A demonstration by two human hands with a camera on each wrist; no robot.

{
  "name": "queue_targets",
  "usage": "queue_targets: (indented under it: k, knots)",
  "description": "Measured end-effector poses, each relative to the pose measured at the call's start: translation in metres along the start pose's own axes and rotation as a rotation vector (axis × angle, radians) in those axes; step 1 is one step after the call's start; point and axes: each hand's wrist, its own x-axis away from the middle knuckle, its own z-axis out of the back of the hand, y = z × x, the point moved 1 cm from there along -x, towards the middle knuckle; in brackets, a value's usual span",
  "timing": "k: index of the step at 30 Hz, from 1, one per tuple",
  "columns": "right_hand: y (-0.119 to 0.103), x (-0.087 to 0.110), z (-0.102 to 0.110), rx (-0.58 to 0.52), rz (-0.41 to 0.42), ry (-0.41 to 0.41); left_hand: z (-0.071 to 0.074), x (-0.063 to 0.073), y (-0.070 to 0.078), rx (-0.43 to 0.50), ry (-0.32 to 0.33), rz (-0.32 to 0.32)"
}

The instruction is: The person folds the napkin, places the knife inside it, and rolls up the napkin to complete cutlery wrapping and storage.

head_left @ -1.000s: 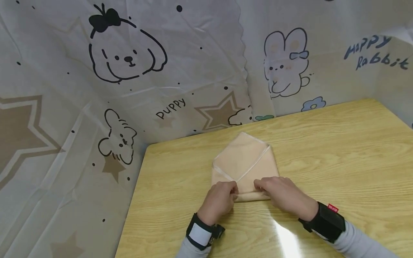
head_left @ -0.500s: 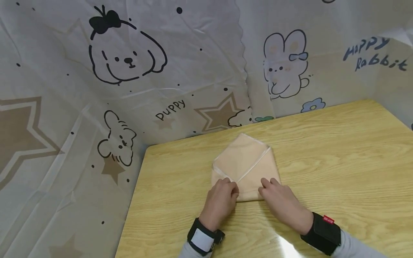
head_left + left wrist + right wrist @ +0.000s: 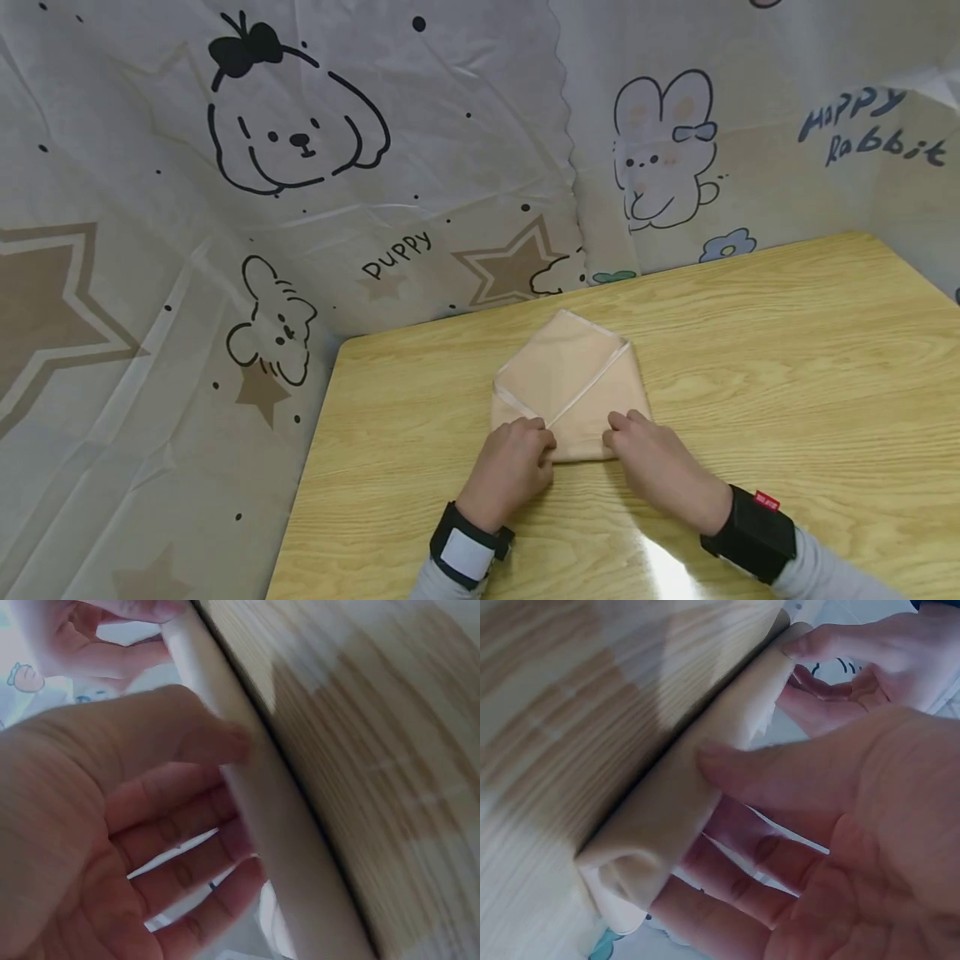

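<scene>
A peach cloth (image 3: pixel 577 375) with white edging lies folded on the table, its far end pointed like an envelope flap. My left hand (image 3: pixel 510 462) pinches the near edge at its left part. In the left wrist view the thumb of my left hand (image 3: pixel 150 802) presses the front of the rounded cloth fold (image 3: pixel 277 825), with the other fingers behind it. My right hand (image 3: pixel 656 458) pinches the same edge farther right. The right wrist view shows my right hand (image 3: pixel 802 825) with its thumb on the fold (image 3: pixel 682 787) and its fingers on the far side; the roll's end is puckered.
The light wood-grain table (image 3: pixel 787 358) surrounds the cloth. A white sheet (image 3: pixel 450 150) printed with cartoon animals and stars hangs along its back and left edges. Black bands (image 3: pixel 750 533) circle both wrists.
The strip fold visible along the near edge a second ago no longer shows. That edge now sits slightly farther away, and my right hand has shifted a little to the right along it.
</scene>
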Motion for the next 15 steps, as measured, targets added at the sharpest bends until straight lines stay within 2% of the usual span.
queue_targets:
  k: [9, 12, 15]
  knots:
    - [0.010, -0.005, 0.000, -0.039, 0.011, 0.023, -0.001, 0.001, -0.009, 0.058, -0.017, -0.030]
    - [0.012, -0.006, 0.000, -0.061, 0.003, 0.020, -0.002, 0.000, -0.012, 0.107, -0.050, 0.010]
    - [0.014, -0.008, 0.001, -0.072, 0.005, 0.027, -0.003, -0.002, -0.014, 0.170, -0.064, 0.083]
